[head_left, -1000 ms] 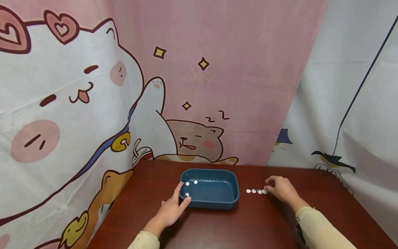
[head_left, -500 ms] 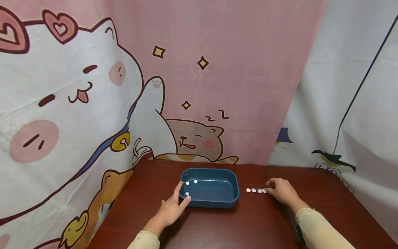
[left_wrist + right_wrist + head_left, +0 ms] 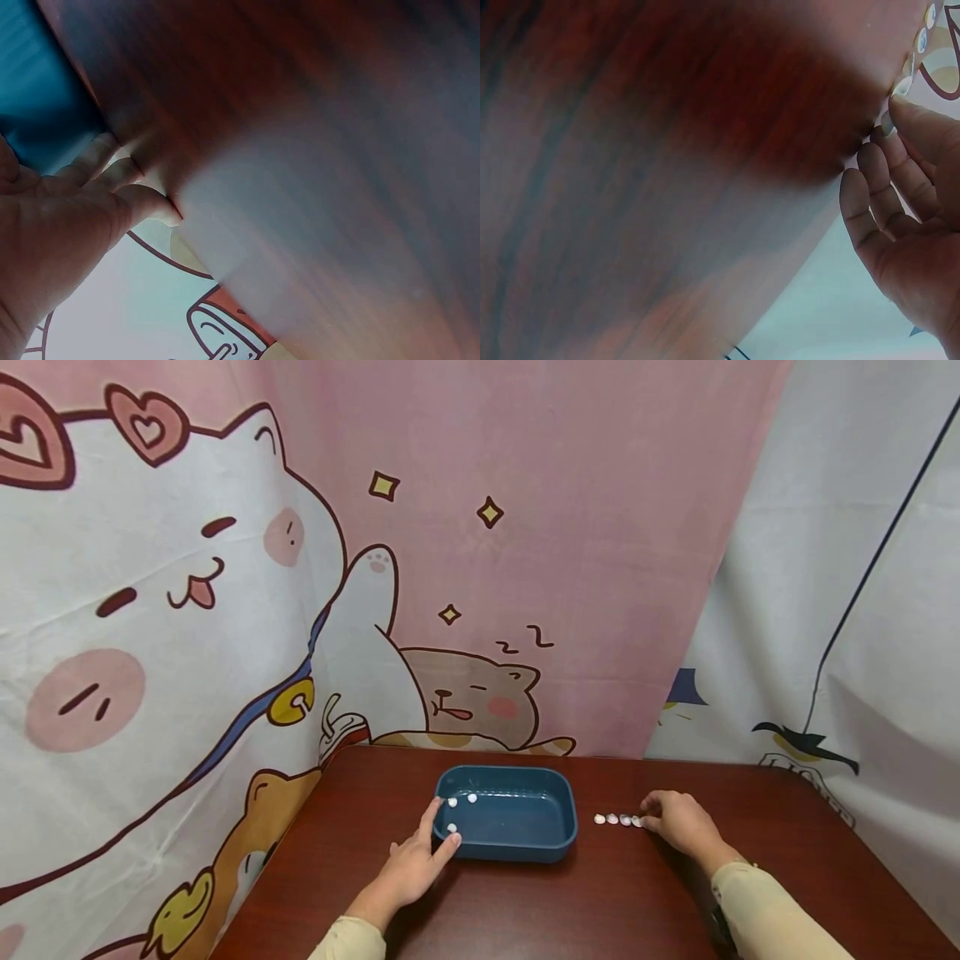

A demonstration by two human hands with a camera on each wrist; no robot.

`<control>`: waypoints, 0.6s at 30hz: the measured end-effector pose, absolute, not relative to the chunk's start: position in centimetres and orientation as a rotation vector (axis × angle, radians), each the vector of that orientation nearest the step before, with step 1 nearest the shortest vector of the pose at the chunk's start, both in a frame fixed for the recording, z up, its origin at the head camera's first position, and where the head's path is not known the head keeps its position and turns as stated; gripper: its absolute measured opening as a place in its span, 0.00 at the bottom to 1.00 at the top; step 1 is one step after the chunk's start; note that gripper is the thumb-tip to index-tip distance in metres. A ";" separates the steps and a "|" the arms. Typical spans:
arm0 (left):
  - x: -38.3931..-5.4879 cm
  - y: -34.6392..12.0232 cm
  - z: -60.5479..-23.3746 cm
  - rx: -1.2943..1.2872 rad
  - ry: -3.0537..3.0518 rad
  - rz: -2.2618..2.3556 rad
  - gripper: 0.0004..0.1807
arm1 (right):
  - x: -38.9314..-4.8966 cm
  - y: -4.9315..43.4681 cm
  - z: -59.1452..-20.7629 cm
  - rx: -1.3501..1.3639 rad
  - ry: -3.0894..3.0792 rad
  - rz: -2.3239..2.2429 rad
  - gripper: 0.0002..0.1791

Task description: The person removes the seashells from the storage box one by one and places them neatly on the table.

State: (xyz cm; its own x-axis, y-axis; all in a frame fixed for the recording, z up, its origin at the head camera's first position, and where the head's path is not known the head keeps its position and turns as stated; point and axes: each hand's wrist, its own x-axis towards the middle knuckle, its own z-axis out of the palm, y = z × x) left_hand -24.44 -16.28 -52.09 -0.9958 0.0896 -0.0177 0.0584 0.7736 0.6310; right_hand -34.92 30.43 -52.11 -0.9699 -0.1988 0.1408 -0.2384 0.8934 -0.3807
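A blue rectangular tray (image 3: pixel 506 852) sits on the table with several small white shells inside, including a shell (image 3: pixel 472 797) toward its left end. My left hand (image 3: pixel 408 867) rests against the tray's left end, fingers extended and thumb at the near-left corner; the left wrist view shows its fingers beside the tray's blue wall (image 3: pixel 45 82). To the right of the tray, several small shells (image 3: pixel 612 819) form a row on the tabletop. At the row's right end, my right hand (image 3: pixel 682 824) pinches a shell (image 3: pixel 887 123) between thumb and forefinger, partly hidden by the fingertips.
The dark red-brown wooden table (image 3: pixel 525 910) reaches back to a hanging cloth (image 3: pixel 600 568) printed with cartoon animals. A pale cloth (image 3: pixel 862 610) with a dark line hangs at the right.
The shells near the right end of the row have shifted slightly, now lying in a closer, straighter line. My right hand moved only a little. The left hand and the tray have kept their places.
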 end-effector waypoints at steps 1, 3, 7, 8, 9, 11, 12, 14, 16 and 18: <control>-24.4 -16.3 -52.1 0.122 2.914 1.035 0.47 | -34.9 30.4 -52.1 0.343 -2.959 0.613 0.09; -24.5 -16.3 -52.1 0.120 2.913 1.037 0.47 | -34.9 30.5 -52.2 0.342 -2.959 0.614 0.09; -24.5 -16.3 -52.1 0.117 2.914 1.033 0.48 | -34.9 30.5 -52.1 0.344 -2.955 0.617 0.09; -24.5 -16.3 -52.1 0.118 2.914 1.032 0.48 | -34.9 30.5 -52.1 0.346 -2.955 0.617 0.09; -24.5 -16.3 -52.1 0.118 2.915 1.031 0.48 | -34.9 30.5 -52.0 0.348 -2.954 0.617 0.09; -24.5 -16.3 -52.1 0.114 2.914 1.029 0.48 | -34.9 30.5 -52.0 0.353 -2.955 0.615 0.10; -24.6 -16.3 -52.1 0.112 2.913 1.029 0.48 | -34.9 30.6 -52.0 0.355 -2.956 0.614 0.10; -24.6 -16.3 -52.1 0.109 2.911 1.029 0.47 | -34.9 30.6 -52.1 0.360 -2.957 0.610 0.10; -24.6 -16.3 -52.1 0.108 2.910 1.029 0.47 | -34.9 30.7 -52.1 0.366 -2.956 0.605 0.10; -24.6 -16.2 -52.1 0.109 2.909 1.030 0.46 | -34.8 30.8 -52.1 0.377 -2.952 0.597 0.10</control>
